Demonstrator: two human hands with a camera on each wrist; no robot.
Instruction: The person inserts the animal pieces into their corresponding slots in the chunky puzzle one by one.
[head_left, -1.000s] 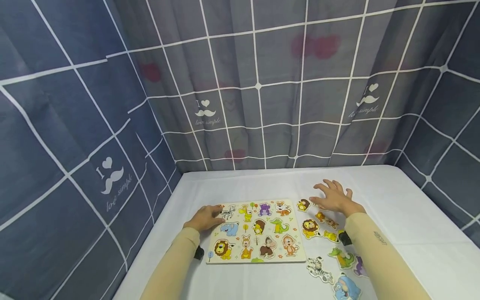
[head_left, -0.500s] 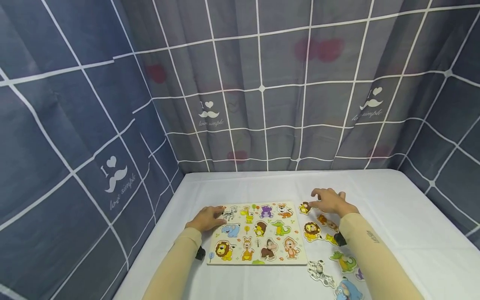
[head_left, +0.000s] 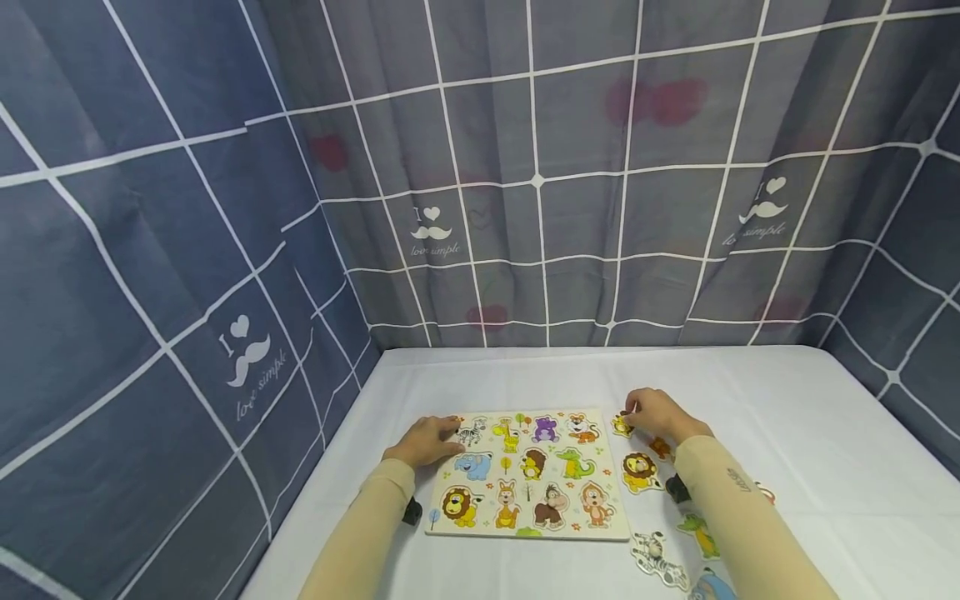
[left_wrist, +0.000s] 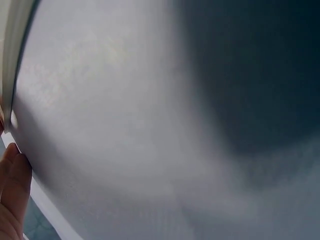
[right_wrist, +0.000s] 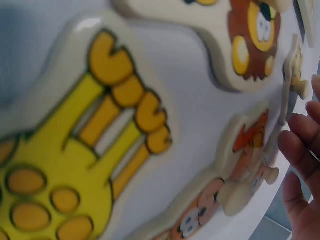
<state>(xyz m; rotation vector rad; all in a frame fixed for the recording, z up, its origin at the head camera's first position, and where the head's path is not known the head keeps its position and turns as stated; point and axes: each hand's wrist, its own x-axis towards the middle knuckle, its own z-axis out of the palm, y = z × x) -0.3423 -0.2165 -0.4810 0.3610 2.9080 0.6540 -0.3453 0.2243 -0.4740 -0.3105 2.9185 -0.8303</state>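
Note:
My right hand point(head_left: 660, 414) has its thumb and fingers drawn together at a small wooden hedgehog puzzle piece point(head_left: 622, 423), just right of the puzzle board point(head_left: 480, 527). In the right wrist view, fingers point(right_wrist: 300, 145) show at the right edge, near knobbed pieces; a giraffe piece point(right_wrist: 65, 195) lies closest to the camera. My left hand point(head_left: 424, 442) rests against the board's left edge, beside the printed zebra, with thumb and fingers spread. The left wrist view catches straight fingertips point(left_wrist: 15, 180) next to the board's side.
A lion piece point(head_left: 641, 472), zebra piece point(head_left: 660, 561), crocodile piece point(head_left: 699, 533) and blue elephant piece point(head_left: 711, 587) lie right of the board, some partly under the right sleeve point(head_left: 738, 508). A white cloth covers the table point(head_left: 540, 379). Checked curtains point(head_left: 570, 225) enclose the back and sides.
My right hand has come down and left from above the loose pieces, and its spread fingers have closed together at the hedgehog piece. The left hand stays at the board's edge.

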